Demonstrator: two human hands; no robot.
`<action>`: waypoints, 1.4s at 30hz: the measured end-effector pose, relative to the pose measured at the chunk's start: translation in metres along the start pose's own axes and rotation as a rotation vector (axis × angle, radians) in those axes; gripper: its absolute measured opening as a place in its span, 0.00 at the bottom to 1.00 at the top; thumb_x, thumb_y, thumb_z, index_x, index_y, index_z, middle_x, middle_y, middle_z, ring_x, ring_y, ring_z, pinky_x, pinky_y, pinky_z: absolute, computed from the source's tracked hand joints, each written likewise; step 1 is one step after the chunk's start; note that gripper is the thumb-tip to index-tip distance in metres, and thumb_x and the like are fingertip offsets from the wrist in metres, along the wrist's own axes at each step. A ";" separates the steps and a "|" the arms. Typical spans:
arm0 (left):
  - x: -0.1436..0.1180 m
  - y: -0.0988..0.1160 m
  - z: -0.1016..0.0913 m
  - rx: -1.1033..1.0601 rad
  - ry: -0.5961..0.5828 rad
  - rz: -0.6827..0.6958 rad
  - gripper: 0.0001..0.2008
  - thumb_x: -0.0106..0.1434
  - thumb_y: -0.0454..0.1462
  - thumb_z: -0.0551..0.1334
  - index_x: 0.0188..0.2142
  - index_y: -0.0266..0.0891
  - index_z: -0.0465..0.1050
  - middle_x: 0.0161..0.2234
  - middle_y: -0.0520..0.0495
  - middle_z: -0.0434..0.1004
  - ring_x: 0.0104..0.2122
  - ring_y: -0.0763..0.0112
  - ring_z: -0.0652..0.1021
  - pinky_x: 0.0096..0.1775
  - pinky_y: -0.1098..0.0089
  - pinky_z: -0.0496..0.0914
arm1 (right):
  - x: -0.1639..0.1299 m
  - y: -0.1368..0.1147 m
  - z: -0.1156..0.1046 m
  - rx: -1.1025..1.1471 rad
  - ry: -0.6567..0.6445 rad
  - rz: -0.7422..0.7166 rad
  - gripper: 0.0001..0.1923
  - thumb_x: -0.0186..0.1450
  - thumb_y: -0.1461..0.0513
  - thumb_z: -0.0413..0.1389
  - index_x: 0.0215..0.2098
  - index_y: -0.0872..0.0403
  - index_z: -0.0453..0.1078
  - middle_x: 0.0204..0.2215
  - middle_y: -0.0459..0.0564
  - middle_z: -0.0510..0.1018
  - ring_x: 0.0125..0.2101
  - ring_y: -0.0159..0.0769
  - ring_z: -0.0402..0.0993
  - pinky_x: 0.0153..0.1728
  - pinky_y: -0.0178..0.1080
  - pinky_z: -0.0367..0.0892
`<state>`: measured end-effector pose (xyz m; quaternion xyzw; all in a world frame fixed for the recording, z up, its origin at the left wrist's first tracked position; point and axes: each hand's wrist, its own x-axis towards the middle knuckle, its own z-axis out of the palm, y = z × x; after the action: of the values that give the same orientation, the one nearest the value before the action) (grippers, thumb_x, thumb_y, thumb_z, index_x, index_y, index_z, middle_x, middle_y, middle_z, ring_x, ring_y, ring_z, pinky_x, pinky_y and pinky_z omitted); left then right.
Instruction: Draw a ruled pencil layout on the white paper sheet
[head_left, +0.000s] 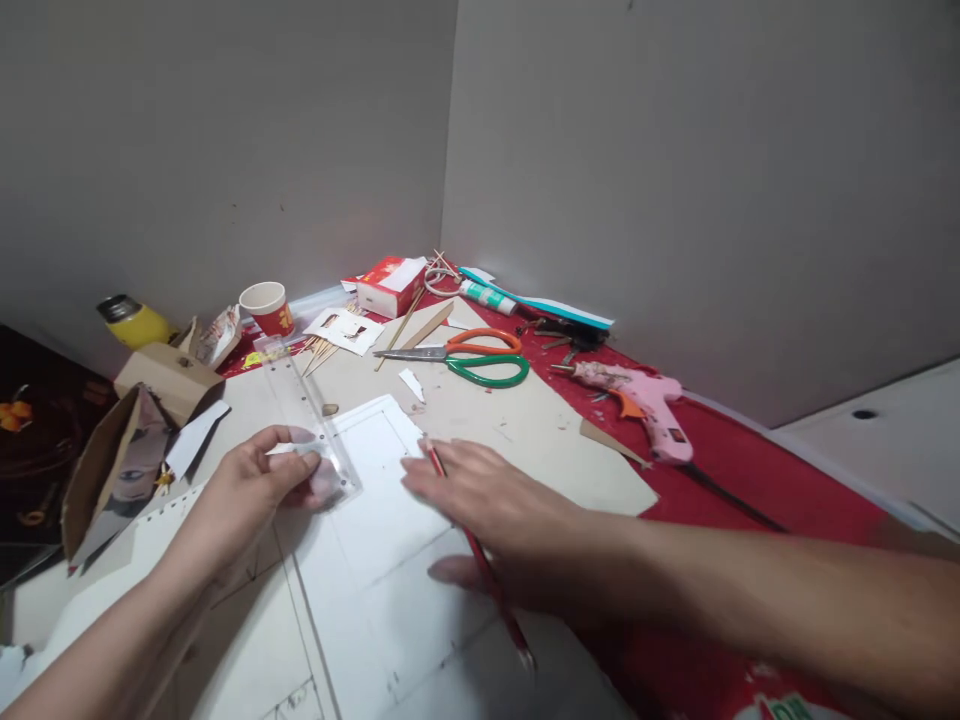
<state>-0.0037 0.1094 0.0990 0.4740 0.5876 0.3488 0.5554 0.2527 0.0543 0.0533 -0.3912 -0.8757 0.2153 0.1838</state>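
Observation:
My left hand (255,480) pinches the near end of a clear plastic ruler (304,410) that lies on a white sheet (375,590) with pencil lines. My right hand (487,500) lies flat on the same sheet, fingers stretched toward a smaller white paper piece (375,430). A red pencil (491,585) is tucked between its fingers, tip pointing away from me. Both forearms reach in from the bottom of the view.
Green and orange scissors (472,358), a pink glue gun (645,400), a glue bottle (487,296), a red box (390,285), a paper cup (266,305), wooden sticks (409,320) and cardboard pieces (169,380) lie on the red tabletop (720,450). Grey walls close the corner.

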 end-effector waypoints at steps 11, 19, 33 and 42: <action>-0.036 0.002 -0.002 0.048 0.009 0.011 0.21 0.36 0.40 0.79 0.27 0.36 0.73 0.24 0.51 0.78 0.24 0.73 0.76 0.28 0.75 0.72 | -0.032 -0.026 0.032 -0.144 -0.104 0.008 0.34 0.71 0.54 0.57 0.68 0.65 0.58 0.68 0.69 0.63 0.69 0.55 0.54 0.69 0.61 0.45; -0.037 -0.012 -0.002 0.123 0.010 0.040 0.38 0.41 0.43 0.79 0.50 0.32 0.72 0.25 0.51 0.79 0.23 0.73 0.74 0.29 0.72 0.70 | -0.040 -0.028 0.029 -0.158 -0.113 -0.055 0.33 0.71 0.53 0.57 0.66 0.65 0.59 0.66 0.67 0.67 0.67 0.55 0.58 0.67 0.59 0.50; 0.046 -0.004 0.015 0.261 -0.174 0.153 0.27 0.56 0.38 0.74 0.53 0.36 0.70 0.28 0.56 0.75 0.25 0.73 0.76 0.28 0.72 0.72 | -0.038 -0.010 0.030 -0.064 -0.052 -0.090 0.35 0.67 0.54 0.62 0.66 0.61 0.59 0.63 0.66 0.70 0.64 0.51 0.65 0.67 0.55 0.52; 0.066 0.026 -0.002 0.237 -0.153 0.223 0.28 0.46 0.46 0.79 0.44 0.37 0.76 0.26 0.56 0.75 0.23 0.77 0.74 0.29 0.74 0.72 | -0.042 -0.002 0.032 0.005 -0.102 -0.109 0.34 0.70 0.56 0.58 0.69 0.60 0.56 0.66 0.63 0.68 0.67 0.49 0.61 0.69 0.57 0.50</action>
<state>0.0033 0.1796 0.1021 0.6234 0.5244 0.2995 0.4966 0.2622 0.0137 0.0215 -0.3312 -0.9032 0.2269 0.1517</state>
